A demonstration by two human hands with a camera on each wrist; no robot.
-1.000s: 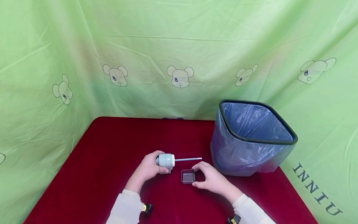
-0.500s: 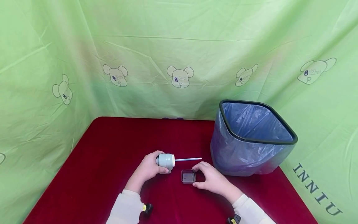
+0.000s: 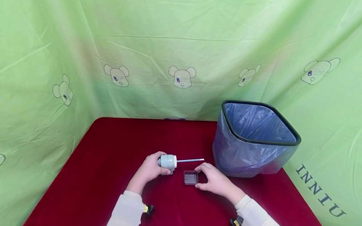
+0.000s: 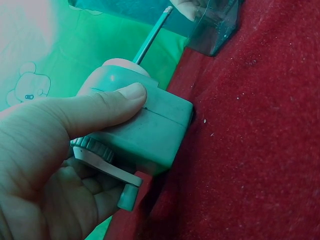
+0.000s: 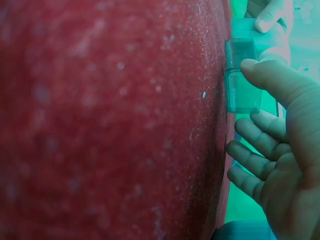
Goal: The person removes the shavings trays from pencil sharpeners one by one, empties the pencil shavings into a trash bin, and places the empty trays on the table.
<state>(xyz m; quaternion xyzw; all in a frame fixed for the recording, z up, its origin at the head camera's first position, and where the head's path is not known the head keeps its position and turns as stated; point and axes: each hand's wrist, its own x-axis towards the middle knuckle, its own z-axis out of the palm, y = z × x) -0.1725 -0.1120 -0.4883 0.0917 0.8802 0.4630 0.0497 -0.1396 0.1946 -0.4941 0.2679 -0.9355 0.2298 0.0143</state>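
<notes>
A pale blue-green crank pencil sharpener [image 3: 168, 162] rests on the red cloth. My left hand [image 3: 151, 168] holds its body, thumb on top, beside the crank [image 4: 111, 171]. Out of the sharpener's front a pencil [image 3: 189, 160] sticks to the right. Just right of the sharpener is its see-through dark shavings drawer [image 3: 190, 178], apart from the body and with its open side up. My right hand [image 3: 213, 180] pinches the drawer's right side between thumb and forefinger; in the right wrist view the thumb lies against the drawer's wall [image 5: 243, 95]. The other right fingers are loosely bent.
A bin [image 3: 240, 157] with a black rim and a bluish bag liner stands at the right of the table, close behind my right hand. The table [image 3: 127, 138] wears red cloth. Green curtains [image 3: 147, 47] with bear prints hang around its back and sides.
The drawer has shifted very slightly right and sits more level, with my right fingers still on it. My left hand, the sharpener and the pencil have stayed put.
</notes>
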